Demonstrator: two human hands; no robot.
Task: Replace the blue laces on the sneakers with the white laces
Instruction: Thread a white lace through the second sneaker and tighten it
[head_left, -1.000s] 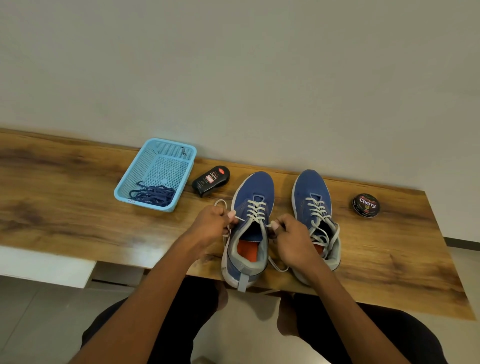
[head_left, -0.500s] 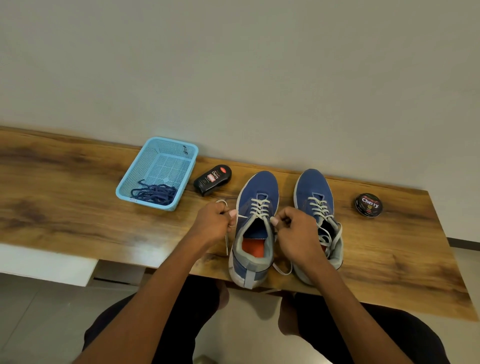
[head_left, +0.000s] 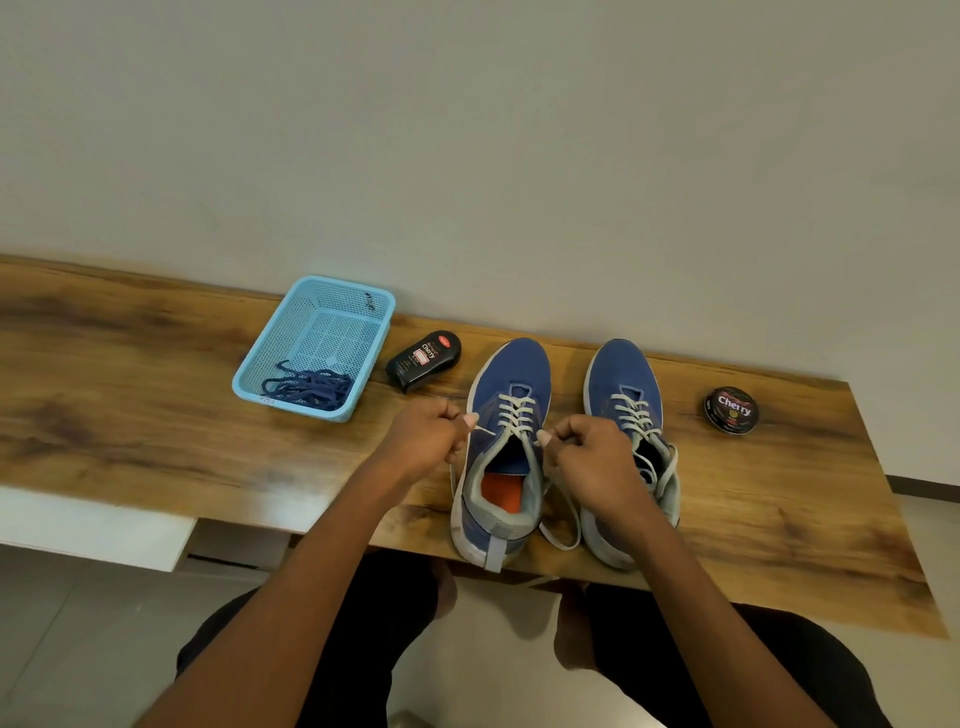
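Two blue sneakers stand side by side on the wooden table, toes toward the wall. The left sneaker (head_left: 511, 384) carries a white lace (head_left: 514, 415) threaded through its eyelets. My left hand (head_left: 423, 436) pinches one end of that lace at the shoe's left side. My right hand (head_left: 592, 457) pinches the other end at the shoe's right side, and slack loops down near the heel. The right sneaker (head_left: 621, 379) is also laced in white and partly hidden by my right hand. The blue laces (head_left: 309, 389) lie in a light blue basket (head_left: 260, 358).
A black shoe polish bottle (head_left: 423, 361) lies between the basket and the left sneaker. A round black polish tin (head_left: 731, 409) sits right of the right sneaker. The wall runs close behind the table (head_left: 130, 395). The sneakers' heels reach the table's front edge.
Both hands have drawn slightly apart and up beside the left sneaker, pulling the white lace ends tighter. The lace loop above my left hand has gone.
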